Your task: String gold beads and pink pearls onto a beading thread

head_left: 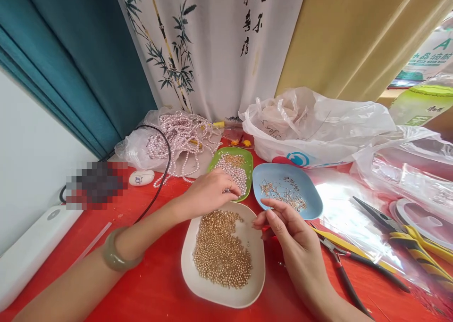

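A red table (155, 284) lies under both my hands. Far beyond them, a white plastic bag (318, 128) slumps on its back edge, with strands of pearl beads (180, 138) piled to its left. Directly below my hands sits a white dish (255, 265) heaped with gold beads (219, 251). Just past my left fingertips is a green tray (249, 159) of small pearls; just beyond my right hand, a blue dish (311, 204) holds gold pins. Pliers (343, 270) lie right of my right hand. My left hand (208, 192) hovers at the white dish's far rim, fingers curled together; I cannot tell what they pinch. My right hand (290, 232) has its thumb and fingertips drawn close over the dish's right edge, contents unclear.
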`<state>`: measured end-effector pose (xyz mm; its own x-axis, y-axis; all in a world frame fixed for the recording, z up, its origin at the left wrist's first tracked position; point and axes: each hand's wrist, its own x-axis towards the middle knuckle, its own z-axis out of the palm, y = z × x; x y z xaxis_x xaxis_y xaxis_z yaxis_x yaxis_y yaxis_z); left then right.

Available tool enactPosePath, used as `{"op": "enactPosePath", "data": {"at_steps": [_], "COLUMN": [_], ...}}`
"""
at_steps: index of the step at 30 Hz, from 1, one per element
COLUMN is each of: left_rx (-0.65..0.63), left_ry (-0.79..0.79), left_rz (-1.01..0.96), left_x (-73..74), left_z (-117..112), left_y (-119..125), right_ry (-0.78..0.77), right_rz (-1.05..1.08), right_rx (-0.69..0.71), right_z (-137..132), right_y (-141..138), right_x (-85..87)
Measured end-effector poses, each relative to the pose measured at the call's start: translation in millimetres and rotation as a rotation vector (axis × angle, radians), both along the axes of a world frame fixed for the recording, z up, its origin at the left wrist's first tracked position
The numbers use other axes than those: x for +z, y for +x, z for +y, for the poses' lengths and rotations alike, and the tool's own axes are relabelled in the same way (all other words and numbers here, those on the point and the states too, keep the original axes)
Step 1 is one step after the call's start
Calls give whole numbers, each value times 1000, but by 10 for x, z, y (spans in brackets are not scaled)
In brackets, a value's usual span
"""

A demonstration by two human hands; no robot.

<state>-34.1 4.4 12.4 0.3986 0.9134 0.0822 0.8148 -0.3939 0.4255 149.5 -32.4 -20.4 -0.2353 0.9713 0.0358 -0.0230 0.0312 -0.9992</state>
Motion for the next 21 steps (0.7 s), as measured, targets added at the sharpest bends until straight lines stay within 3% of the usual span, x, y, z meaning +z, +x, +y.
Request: {"op": "enactPosePath", "data": {"at_steps": [11, 21], "left_rx": [65, 42], "left_ry": [2, 2], "left_rz": [-5, 17], "left_x": [-73, -57], "left_z": [16, 23], "left_y": [2, -29], "right_ry": [-28, -13], "right_rz": [-5, -4], "right_rx": [34, 28], "right_z": [6, -5], "right_y": [1, -7], "right_x": [13, 57]}}
